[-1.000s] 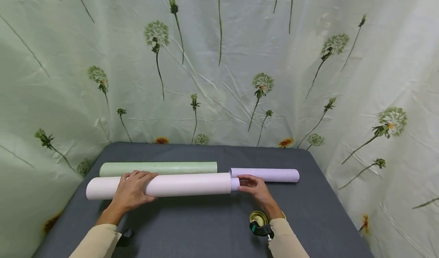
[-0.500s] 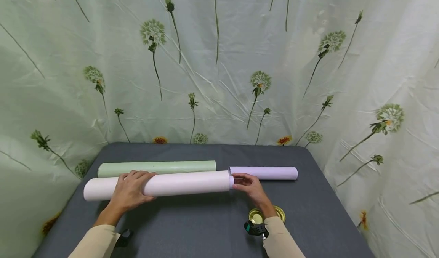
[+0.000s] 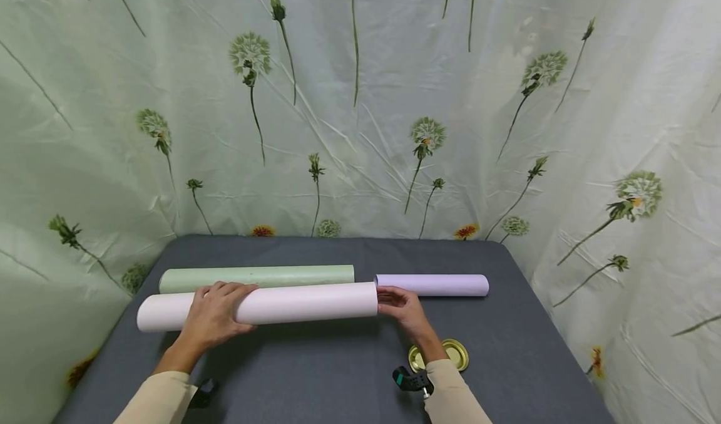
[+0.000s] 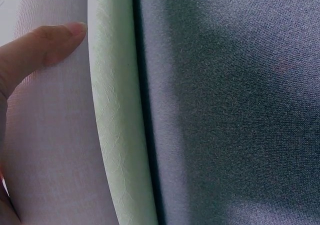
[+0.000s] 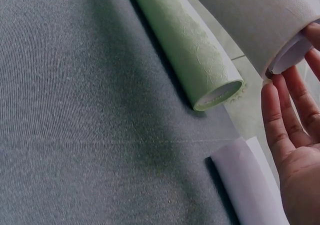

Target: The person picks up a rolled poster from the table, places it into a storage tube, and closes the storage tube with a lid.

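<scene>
My left hand [image 3: 216, 314] grips a long pale pink roll [image 3: 315, 303] near its left part, holding it above the table. At the roll's right end my right hand [image 3: 410, 314] has its fingertips on the opening. Inside that opening, the right wrist view shows the end of a white-lilac paper roll [image 5: 292, 55], with fingers [image 5: 272, 110] fairly straight against its edge and the rim. Most of this inner roll is hidden in the pink one. In the left wrist view the left thumb lies along the pink roll's surface.
Behind the pink roll lies a light green roll [image 3: 259, 277] on the dark grey table [image 3: 315, 374]. A lilac roll [image 3: 434, 285] lies at the back right. Two gold-coloured round lids [image 3: 456, 354] sit under the right forearm. A floral curtain [image 3: 360, 129] hangs behind the table.
The inner paper roll, which stuck out of the pink roll's right end, has slid left into it, and my right hand has moved left with it. The left hand keeps its grip.
</scene>
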The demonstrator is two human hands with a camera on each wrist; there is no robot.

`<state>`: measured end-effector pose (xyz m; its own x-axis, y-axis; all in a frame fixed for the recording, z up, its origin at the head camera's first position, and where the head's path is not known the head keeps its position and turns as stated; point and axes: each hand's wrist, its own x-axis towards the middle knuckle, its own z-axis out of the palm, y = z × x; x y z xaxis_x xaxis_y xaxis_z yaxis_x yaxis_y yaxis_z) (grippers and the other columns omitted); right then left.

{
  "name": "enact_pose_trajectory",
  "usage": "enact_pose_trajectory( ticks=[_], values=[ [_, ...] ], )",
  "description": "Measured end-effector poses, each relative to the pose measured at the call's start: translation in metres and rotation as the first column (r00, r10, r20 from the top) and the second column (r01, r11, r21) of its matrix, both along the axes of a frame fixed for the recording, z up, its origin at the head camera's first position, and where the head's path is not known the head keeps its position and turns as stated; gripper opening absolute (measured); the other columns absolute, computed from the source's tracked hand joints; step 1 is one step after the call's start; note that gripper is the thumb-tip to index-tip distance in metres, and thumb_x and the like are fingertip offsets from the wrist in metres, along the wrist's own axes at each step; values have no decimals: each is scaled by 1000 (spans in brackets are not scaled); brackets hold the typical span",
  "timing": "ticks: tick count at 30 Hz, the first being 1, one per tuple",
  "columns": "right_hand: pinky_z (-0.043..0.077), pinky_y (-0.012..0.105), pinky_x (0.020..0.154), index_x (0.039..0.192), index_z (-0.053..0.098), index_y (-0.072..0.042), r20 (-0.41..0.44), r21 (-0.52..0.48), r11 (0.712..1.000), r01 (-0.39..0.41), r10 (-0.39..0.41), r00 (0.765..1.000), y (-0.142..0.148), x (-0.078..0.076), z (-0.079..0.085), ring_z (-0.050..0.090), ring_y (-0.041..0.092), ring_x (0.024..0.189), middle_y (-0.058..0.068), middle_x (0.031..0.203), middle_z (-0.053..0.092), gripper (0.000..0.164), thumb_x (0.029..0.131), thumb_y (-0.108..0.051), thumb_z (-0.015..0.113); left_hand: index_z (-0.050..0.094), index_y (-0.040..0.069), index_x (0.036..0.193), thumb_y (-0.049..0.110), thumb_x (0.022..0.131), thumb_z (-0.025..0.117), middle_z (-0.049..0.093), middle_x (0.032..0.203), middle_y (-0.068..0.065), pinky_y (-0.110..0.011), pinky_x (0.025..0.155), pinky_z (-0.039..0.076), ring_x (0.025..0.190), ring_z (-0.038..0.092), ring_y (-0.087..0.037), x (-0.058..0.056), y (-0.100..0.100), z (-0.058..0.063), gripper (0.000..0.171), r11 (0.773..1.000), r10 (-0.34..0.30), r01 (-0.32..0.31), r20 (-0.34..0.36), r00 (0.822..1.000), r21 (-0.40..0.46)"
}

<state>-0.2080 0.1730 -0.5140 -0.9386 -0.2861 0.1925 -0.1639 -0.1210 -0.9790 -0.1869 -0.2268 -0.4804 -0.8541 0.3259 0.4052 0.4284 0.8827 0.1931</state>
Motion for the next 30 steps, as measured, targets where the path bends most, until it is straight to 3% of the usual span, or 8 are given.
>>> enact_pose_trajectory(
  ticks=[8,11,13,18,24,30],
  values=[
    [51,25,84,120,52,23,-19,-13,1000,7,-7,1000,-1,0,-2,64,12,100,-4,106,68,46,81,7,70,67,13,118,35,51,92,67,108,-8,-59,85,35,99,58,-32,0,-2,1,75,1000,4,-4,5,1000,5],
    [51,26,85,120,50,24,-35,-23,1000,-6,5,999,3,1,-3,64,16,102,1,110,68,46,81,8,69,67,13,118,34,51,92,67,108,-8,-58,85,35,99,58,-32,0,-1,0,74,1000,1,-1,4,1000,7],
    [52,27,86,120,50,24,-54,-14,1000,-13,12,998,9,2,-3,64,19,104,12,114,67,46,82,8,69,67,13,118,35,51,92,67,108,-8,-58,85,35,99,58,-32,0,-1,0,75,1000,0,0,6,1000,7],
    [52,27,85,119,53,22,-72,67,998,13,-8,997,27,7,-2,63,27,107,37,118,57,43,82,8,68,67,13,117,34,51,92,67,108,-8,-59,85,35,100,58,-33,0,-2,1,74,1000,0,0,4,1000,7],
    [51,26,86,121,57,15,-48,182,982,51,-43,998,55,16,0,63,25,108,37,120,55,42,83,4,69,68,13,116,34,51,92,67,108,-8,-59,86,35,100,58,-33,1,-3,1,73,1000,-5,5,-1,1000,6],
    [51,27,85,122,56,14,-92,299,953,48,-22,996,85,28,3,62,31,107,34,120,56,43,84,-2,71,67,13,117,35,51,92,67,109,-9,-60,86,35,101,58,-33,1,-2,1,73,1000,-3,3,6,1000,3]
  ],
)
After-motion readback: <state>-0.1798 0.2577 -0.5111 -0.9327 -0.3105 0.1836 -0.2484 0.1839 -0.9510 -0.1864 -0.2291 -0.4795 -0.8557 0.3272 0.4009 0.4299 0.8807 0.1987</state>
